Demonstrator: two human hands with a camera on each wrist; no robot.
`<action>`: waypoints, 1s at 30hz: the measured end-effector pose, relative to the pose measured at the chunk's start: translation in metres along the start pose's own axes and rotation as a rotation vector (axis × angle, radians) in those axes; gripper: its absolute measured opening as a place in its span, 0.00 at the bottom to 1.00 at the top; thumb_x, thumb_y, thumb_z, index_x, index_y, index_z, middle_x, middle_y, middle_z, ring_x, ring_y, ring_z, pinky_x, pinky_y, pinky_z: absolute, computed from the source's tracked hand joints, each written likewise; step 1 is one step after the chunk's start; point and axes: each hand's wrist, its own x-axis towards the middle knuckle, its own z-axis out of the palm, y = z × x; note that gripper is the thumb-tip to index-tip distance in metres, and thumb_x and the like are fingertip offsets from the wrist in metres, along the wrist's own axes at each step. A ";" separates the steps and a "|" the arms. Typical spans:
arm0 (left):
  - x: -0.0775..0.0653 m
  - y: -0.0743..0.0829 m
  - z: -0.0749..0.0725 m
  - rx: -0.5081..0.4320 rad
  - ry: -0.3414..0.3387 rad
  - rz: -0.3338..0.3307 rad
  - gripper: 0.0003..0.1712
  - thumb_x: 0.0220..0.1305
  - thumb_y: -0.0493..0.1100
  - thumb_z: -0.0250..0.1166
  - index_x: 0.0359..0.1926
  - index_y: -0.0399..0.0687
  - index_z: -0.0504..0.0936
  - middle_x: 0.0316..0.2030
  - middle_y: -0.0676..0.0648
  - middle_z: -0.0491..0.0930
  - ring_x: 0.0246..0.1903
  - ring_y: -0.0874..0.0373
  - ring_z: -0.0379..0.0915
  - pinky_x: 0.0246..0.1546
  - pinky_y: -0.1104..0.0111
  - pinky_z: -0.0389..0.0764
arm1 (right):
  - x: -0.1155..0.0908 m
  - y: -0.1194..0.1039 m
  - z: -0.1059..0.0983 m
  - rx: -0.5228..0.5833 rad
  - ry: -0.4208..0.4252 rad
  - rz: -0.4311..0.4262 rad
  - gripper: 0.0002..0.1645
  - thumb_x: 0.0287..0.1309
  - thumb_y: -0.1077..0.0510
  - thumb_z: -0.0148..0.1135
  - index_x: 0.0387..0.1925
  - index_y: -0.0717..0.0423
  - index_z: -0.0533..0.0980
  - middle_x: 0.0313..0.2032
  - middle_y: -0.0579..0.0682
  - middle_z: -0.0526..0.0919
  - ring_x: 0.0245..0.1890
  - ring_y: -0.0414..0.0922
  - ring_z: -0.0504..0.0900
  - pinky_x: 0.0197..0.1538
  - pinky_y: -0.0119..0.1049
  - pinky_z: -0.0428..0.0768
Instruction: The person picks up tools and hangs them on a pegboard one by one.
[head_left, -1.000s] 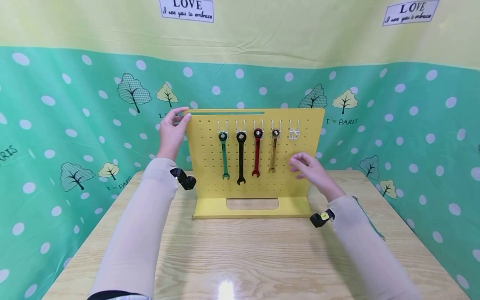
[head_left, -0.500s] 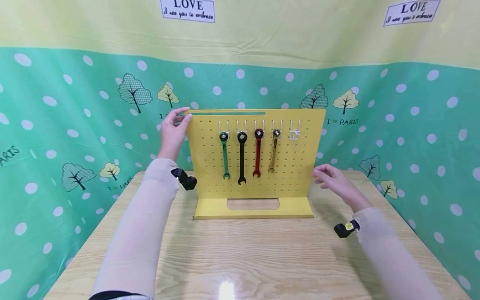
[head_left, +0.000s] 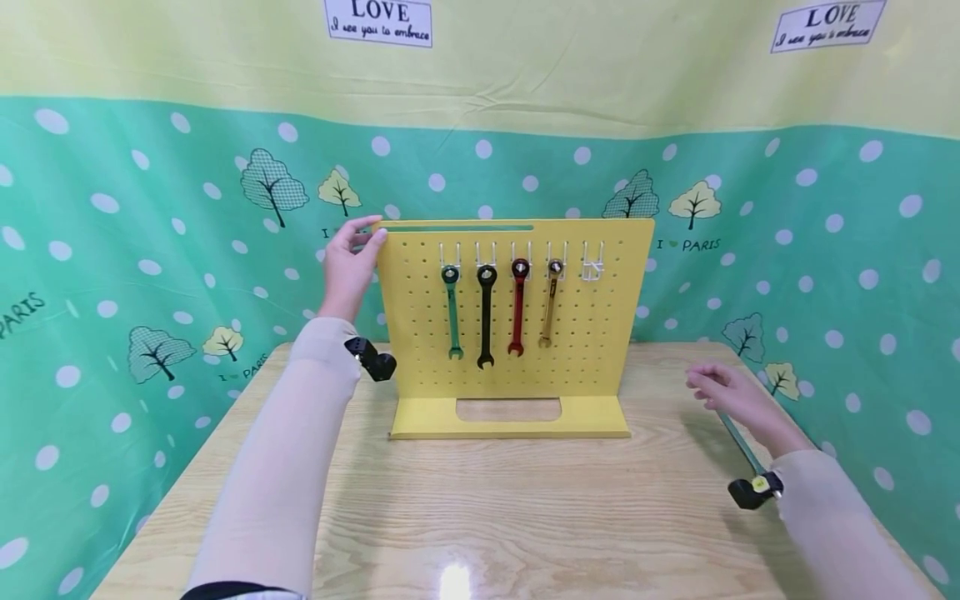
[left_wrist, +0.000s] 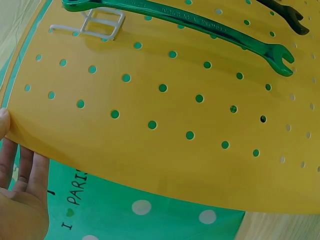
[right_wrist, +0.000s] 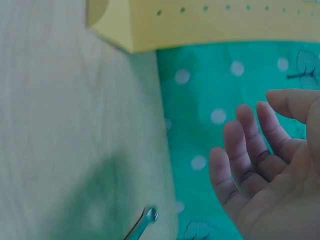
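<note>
My left hand (head_left: 349,268) pinches the top left corner of a yellow pegboard (head_left: 420,367), thumb in front and fingers behind. In the head view a green wrench (head_left: 452,312), a black wrench (head_left: 485,317), a red wrench (head_left: 518,308) and a gold wrench (head_left: 551,308) hang on white hooks. Another white hook (head_left: 592,265) to their right bears nothing. My right hand (head_left: 738,402) hovers over the table's right side, fingers loosely bent and holding nothing. Beneath it lies a slender green metal tool (head_left: 742,443), partly hidden; its shiny end (right_wrist: 151,214) shows in the right wrist view.
The pegboard's foot (head_left: 510,429) stands on a light wooden table (head_left: 480,517). Behind the table and along both sides hangs a green and yellow curtain (head_left: 480,154) with dots and trees.
My right hand has moved from in front of the pegboard rightward and down to the table's right side. My left hand has stayed at the board's corner.
</note>
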 end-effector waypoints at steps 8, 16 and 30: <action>0.001 0.001 -0.001 -0.002 0.000 -0.002 0.21 0.70 0.53 0.63 0.61 0.58 0.80 0.52 0.48 0.77 0.46 0.57 0.75 0.48 0.65 0.79 | -0.013 0.032 -0.012 -0.023 -0.006 0.038 0.35 0.79 0.47 0.43 0.64 0.78 0.61 0.57 0.74 0.72 0.51 0.56 0.77 0.47 0.41 0.82; 0.000 0.001 -0.002 -0.010 -0.005 -0.004 0.20 0.70 0.53 0.63 0.60 0.59 0.80 0.52 0.48 0.77 0.48 0.56 0.75 0.50 0.65 0.79 | -0.015 0.060 -0.020 -0.061 -0.005 0.075 0.35 0.79 0.48 0.44 0.64 0.80 0.61 0.52 0.74 0.73 0.46 0.52 0.78 0.44 0.40 0.82; 0.001 0.001 0.000 0.003 -0.008 -0.001 0.22 0.70 0.54 0.63 0.62 0.58 0.80 0.53 0.47 0.77 0.48 0.55 0.75 0.49 0.65 0.79 | -0.010 0.099 -0.025 -0.065 -0.016 0.231 0.41 0.77 0.45 0.48 0.63 0.84 0.60 0.58 0.78 0.70 0.55 0.67 0.75 0.55 0.55 0.79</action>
